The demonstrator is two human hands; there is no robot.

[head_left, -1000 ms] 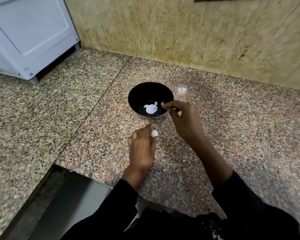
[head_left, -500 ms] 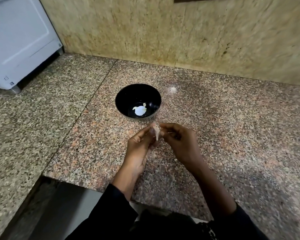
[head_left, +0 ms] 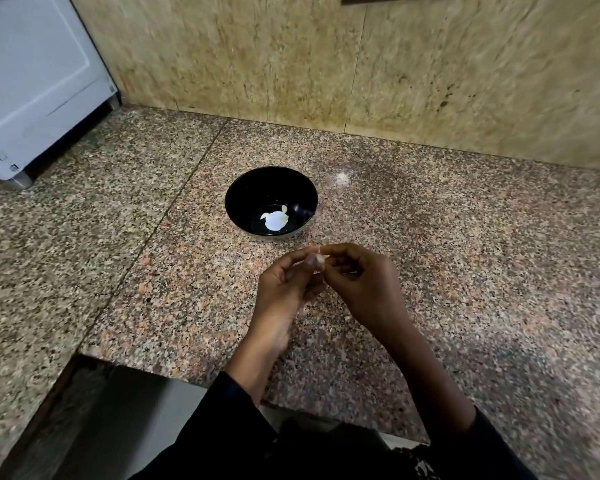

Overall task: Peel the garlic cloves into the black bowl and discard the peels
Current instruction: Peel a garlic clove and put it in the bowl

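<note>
A small garlic clove [head_left: 320, 259] sits pinched between the fingertips of the left hand [head_left: 284, 289] and the right hand [head_left: 364, 289], just in front of the black bowl [head_left: 238, 202], which stands on the granite counter [head_left: 465, 237] with pale peeled cloves [head_left: 274, 221] inside

- One black bowl [head_left: 271, 202] at 12 o'clock on the tabletop [head_left: 465, 254].
- Two hands: left hand [head_left: 284, 289], right hand [head_left: 364, 285].
- One garlic clove [head_left: 320, 260] pinched between them.
- Peeled cloves [head_left: 274, 220] inside the bowl: count unclear under glare.
- One white appliance [head_left: 32, 81] at 10 o'clock.
</note>
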